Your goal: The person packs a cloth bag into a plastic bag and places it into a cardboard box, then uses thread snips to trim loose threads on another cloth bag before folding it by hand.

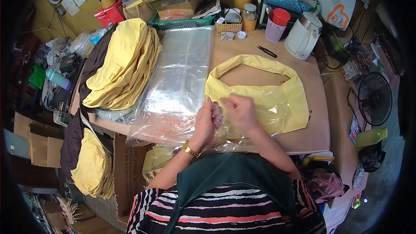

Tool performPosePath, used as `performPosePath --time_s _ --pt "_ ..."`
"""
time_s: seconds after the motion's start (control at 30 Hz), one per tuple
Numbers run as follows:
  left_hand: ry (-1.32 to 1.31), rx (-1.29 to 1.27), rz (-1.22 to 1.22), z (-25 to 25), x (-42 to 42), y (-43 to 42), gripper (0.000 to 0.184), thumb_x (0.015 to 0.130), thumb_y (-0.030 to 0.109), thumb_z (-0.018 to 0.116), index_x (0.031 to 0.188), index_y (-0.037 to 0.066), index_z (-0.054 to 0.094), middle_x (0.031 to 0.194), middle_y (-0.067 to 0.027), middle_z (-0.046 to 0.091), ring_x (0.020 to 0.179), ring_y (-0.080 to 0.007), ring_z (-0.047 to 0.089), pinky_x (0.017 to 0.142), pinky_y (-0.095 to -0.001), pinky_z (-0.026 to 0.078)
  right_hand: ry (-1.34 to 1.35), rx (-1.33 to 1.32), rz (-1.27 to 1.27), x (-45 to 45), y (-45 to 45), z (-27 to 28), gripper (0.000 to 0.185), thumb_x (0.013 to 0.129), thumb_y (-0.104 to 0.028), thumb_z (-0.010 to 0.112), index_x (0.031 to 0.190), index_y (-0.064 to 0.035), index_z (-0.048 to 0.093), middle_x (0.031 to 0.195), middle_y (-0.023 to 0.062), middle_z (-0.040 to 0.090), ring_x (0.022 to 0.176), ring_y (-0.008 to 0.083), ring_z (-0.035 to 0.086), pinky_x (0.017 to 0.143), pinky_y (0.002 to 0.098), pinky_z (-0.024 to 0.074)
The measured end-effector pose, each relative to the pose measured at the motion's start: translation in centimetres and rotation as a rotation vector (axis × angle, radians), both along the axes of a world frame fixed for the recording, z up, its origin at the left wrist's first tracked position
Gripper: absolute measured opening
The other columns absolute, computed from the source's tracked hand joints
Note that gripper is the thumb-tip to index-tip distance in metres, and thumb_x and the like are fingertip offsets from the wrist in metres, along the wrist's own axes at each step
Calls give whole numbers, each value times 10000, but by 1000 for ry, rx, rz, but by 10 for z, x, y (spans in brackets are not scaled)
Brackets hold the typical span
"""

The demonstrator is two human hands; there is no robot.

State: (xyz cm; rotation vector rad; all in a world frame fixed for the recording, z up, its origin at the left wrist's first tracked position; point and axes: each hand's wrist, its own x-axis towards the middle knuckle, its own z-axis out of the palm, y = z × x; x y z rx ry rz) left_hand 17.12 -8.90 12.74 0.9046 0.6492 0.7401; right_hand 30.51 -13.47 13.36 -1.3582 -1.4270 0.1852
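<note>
My left hand (pixel 205 121), with a gold watch on the wrist, is closed on bunched clear plastic (pixel 217 115). Just to its right, my right hand (pixel 241 110) is curled into a fist above the yellow cloth bag (pixel 299 99); it is slightly blurred, and I cannot make out what is in its fingers. The bag lies flat with its wide strap looped toward the back. Shiny clear film covers part of its front and reaches the table's near edge. Left of my hands lies a stack of clear plastic bags (pixel 177 69) with orange print at the near end.
A tall pile of folded yellow cloth (pixel 121 67) stands on the table's left, with more yellow cloth (pixel 92 164) hanging below. Small black snips (pixel 267 51) lie behind the bag. A white kettle (pixel 304 36), a pink cup (pixel 275 29) and baskets line the back.
</note>
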Motion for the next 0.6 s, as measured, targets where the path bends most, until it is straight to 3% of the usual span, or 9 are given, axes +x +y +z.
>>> performPosePath --time_s 0.03,0.07,0.17,0.23,0.37,0.43,0.5,0.57,0.6 --pt "24 141 -9 6 -7 6 230 998 275 495 843 109 533 653 57 460 540 -40 424 458 -204 325 291 -221 -2 11 1 -3 322 872 -67 645 611 -37 459 539 2 463 501 83 458 476 300 363" --pt "77 282 -29 15 -12 9 159 947 166 591 814 96 540 663 48 503 564 -42 454 505 -200 365 440 -191 103 20 1 -16 308 867 -175 697 674 -25 511 543 -6 449 551 14 413 480 253 371" --pt "121 299 96 32 -9 13 217 881 129 691 740 63 539 693 31 561 638 -27 485 569 -194 389 619 -164 161 12 -6 5 281 895 -173 665 697 -4 560 552 -22 500 537 29 445 487 241 389" --pt "112 282 113 18 -11 18 191 879 136 695 766 51 566 706 12 611 638 -31 525 579 -184 410 535 -211 108 13 -11 7 234 899 -157 653 734 -1 598 563 -3 534 536 49 474 500 240 404" --pt "-39 318 56 -6 -10 22 205 916 167 649 764 66 554 709 19 572 659 -46 516 586 -195 406 234 -258 -28 11 -19 16 123 899 -110 627 853 -7 677 601 40 615 540 133 557 542 257 449" --pt "-49 359 61 2 -4 19 210 930 178 628 769 75 541 717 22 547 663 -53 504 584 -206 400 222 -319 -28 10 -19 19 118 897 -107 624 856 -10 676 634 47 631 545 156 570 561 266 464" --pt "-293 93 68 13 2 12 224 943 236 614 807 78 533 721 34 500 653 -43 445 563 -200 346 214 -383 -26 10 -14 14 113 895 -105 621 858 -13 675 667 54 648 550 180 582 579 275 480" --pt "-264 92 -58 5 -5 15 211 940 241 618 839 74 536 724 37 494 650 -45 440 564 -197 339 98 237 -5 16 2 -1 156 909 -139 617 840 -10 672 733 58 661 529 159 568 554 270 473" --pt "-235 90 -184 4 -10 17 204 936 246 622 872 71 538 727 40 489 646 -48 435 565 -193 331 98 237 -3 17 1 0 156 909 -139 617 840 -10 672 733 58 661 529 159 568 554 270 473"
